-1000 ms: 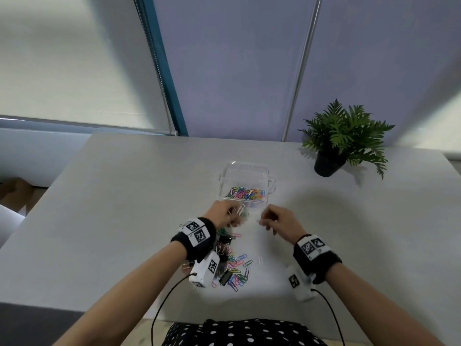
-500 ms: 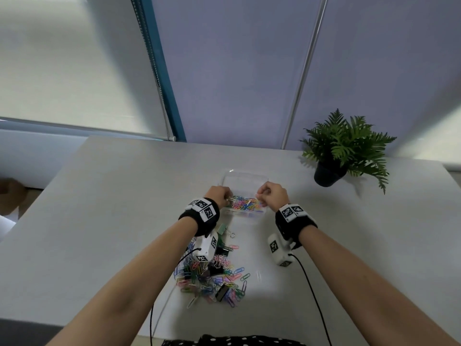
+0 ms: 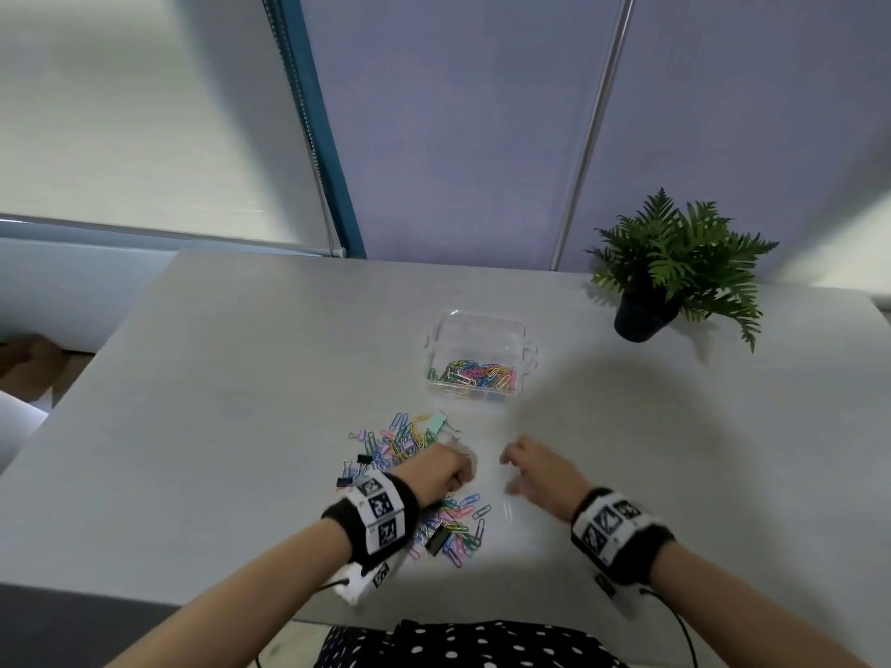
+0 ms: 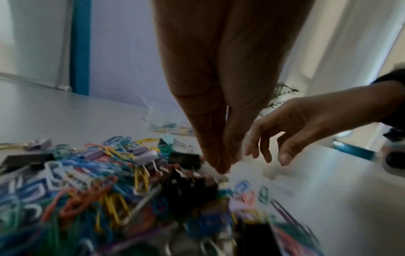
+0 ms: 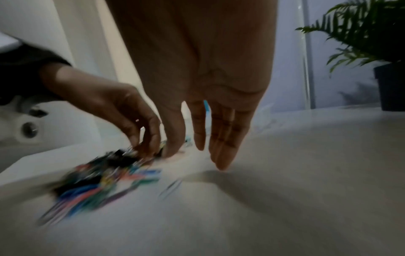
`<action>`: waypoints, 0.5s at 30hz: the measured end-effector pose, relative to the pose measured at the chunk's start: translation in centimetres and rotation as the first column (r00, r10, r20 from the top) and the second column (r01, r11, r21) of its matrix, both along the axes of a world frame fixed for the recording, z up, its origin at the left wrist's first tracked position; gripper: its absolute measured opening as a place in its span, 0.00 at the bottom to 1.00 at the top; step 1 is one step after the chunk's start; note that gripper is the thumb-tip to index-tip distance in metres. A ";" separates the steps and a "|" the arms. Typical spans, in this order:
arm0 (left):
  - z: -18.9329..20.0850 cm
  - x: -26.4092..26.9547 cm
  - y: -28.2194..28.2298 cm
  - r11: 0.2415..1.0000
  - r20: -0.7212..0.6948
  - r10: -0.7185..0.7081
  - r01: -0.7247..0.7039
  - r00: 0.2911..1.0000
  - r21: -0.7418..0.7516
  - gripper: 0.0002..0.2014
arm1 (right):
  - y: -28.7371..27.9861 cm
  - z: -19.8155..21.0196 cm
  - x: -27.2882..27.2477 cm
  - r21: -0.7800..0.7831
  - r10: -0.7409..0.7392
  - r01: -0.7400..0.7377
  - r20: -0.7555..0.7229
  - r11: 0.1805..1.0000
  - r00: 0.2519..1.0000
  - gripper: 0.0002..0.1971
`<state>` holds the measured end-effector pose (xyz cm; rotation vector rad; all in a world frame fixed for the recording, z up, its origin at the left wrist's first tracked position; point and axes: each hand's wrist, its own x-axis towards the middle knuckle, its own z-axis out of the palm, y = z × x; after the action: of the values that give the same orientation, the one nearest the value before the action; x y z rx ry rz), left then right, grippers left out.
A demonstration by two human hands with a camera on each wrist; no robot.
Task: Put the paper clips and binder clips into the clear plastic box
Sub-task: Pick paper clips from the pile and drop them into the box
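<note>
The clear plastic box stands open in the middle of the table, with coloured paper clips on its floor. Nearer me lies a pile of paper clips and binder clips, also in the left wrist view. My left hand is down at the pile's right edge. Its fingertips are pinched together on the wire handles of a black binder clip. My right hand hovers just right of the pile, and its straight fingers point down at bare table, holding nothing.
A potted fern stands at the back right of the grey table. A mint binder clip lies at the pile's far edge. Behind the table are a wall and a window blind.
Both hands were at the box half a second ago. They have come back towards me to the pile, the left onto the clips and the right beside them.
</note>
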<state>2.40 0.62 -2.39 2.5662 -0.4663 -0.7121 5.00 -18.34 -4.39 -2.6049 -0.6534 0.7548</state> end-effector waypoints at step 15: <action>-1.9 -0.4 -0.8 0.958 0.159 -0.086 0.037 0.984 0.285 0.12 | 4.9 -2.3 -5.1 -0.017 -0.004 0.006 0.124 1.000 0.992 0.34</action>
<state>1.96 -0.17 -4.30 2.9077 -0.5352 -0.6211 -0.09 -13.45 -6.70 -2.6847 -0.6784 0.6035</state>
